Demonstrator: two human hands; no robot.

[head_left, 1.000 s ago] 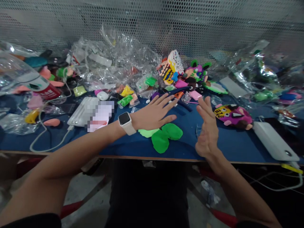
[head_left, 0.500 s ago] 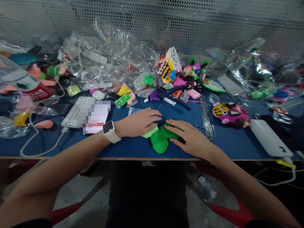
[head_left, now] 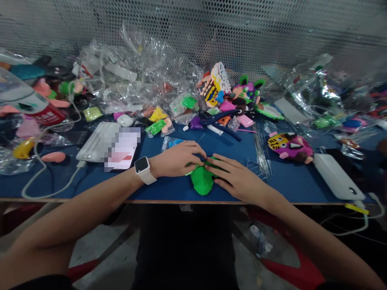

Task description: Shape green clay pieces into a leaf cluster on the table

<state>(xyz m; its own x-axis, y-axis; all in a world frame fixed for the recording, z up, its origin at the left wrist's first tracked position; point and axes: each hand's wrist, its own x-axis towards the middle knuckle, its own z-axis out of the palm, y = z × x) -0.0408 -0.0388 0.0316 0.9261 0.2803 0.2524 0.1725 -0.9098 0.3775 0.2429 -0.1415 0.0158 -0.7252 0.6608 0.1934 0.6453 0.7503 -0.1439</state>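
Centre frame, on blue tabletop [head_left: 281, 183]: left hand [head_left: 175, 160] and right hand [head_left: 238, 177], fingers loosely spread, pressing flattened bright-green clay lumps [head_left: 202, 180].

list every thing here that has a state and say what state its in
left hand: palm down, fingers bent onto the flat green clay pieces
right hand: flat, palm down on the same clay
flat green clay pieces: pressed against the blue table top, partly covered
white wristwatch: on the left wrist, screen dark
pink and yellow clay tiger figure: lying on the table, untouched
white power bank: lying flat, cable plugged in
clear plastic wrappers: crumpled, heaped at the back
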